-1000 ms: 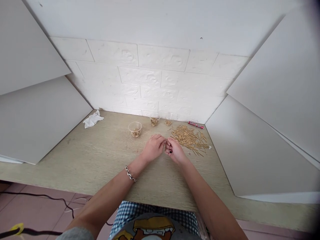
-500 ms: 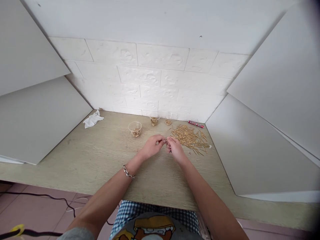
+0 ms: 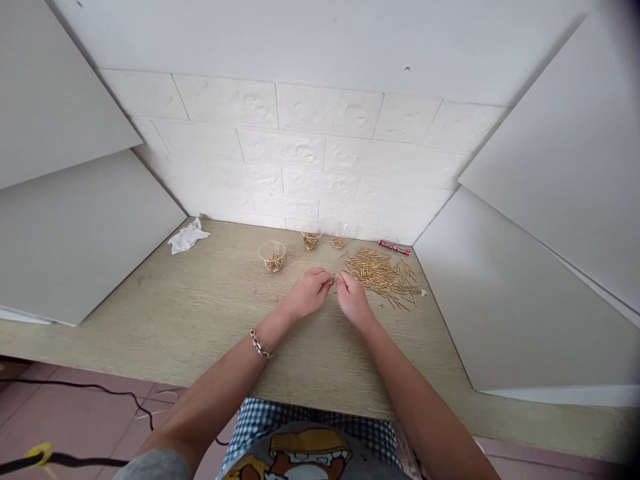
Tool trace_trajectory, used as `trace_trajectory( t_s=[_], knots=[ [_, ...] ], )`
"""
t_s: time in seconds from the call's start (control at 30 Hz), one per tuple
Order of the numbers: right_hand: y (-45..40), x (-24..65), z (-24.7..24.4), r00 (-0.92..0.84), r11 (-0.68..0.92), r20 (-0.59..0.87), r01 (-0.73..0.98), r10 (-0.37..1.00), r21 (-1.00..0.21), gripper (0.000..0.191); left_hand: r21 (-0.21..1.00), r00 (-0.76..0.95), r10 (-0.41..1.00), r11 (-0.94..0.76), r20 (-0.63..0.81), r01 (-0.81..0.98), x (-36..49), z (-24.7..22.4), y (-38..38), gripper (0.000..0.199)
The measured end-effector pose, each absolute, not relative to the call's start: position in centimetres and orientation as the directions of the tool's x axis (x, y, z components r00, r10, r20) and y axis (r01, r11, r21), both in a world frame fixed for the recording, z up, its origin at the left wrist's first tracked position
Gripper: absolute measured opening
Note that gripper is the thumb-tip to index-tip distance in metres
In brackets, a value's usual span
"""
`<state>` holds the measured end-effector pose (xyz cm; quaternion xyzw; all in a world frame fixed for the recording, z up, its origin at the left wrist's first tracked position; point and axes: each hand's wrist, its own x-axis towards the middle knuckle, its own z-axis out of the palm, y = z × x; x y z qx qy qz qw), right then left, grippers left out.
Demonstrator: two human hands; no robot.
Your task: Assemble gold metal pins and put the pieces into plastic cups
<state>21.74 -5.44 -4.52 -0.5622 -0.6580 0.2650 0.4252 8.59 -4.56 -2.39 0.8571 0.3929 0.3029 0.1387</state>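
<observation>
In the head view, we see our left hand [image 3: 309, 292] and right hand [image 3: 354, 300] close together above the table [image 3: 200, 300], thumbs and fingers pinched in toward each other. Between the fingertips we make out a small gold piece [image 3: 333, 277], and both grips look closed on it; whether it is one part or two joined, we cannot tell. Just beyond our right hand lies a loose pile of gold rods [image 3: 375, 270], many crossing one another. Three clear cups with gold bits in them stand farther back: the left cup [image 3: 259, 255], the middle cup [image 3: 321, 237] and, near the wall [image 3: 300, 153], the right cup [image 3: 345, 230]. A red tube [image 3: 395, 247] lies behind the pile, and a tissue [image 3: 189, 237] rests far to the left.

As we judge it, the likeliest trouble is a slip: the piece is tiny and probably smooth, so an uneven pinch could twist it out and drop it onto the table, where it might roll or get lost among the rods. Our right hand, so near the pile, could brush rods loose if it swings outward. The cups look light, so a careless knuckle reaching forward might tip one and spill its bits.
</observation>
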Motion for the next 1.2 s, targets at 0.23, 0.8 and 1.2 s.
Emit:
trace_trajectory(
  t_s=[0.23,0.8,1.2],
  knots=[
    [-5.4,21.8,-4.6,-0.001,0.220,0.246,0.450,0.969,-0.865,0.029,0.528,0.493,0.780,-0.625,0.385,0.575,8.6,-2.2,-4.6,0.020],
    [-5.5,21.8,-4.5,-0.024,0.235,0.248,0.419,0.968,-0.877,0.027,0.684,0.445,0.842,-0.519,0.305,0.514,8.7,-2.4,-4.6,0.020],
    [-5.6,21.7,-4.4,0.009,0.240,0.295,0.556,0.956,-0.796,0.027,0.536,0.438,0.785,-0.619,0.438,0.574,8.9,-3.4,-4.6,0.019]
  ],
)
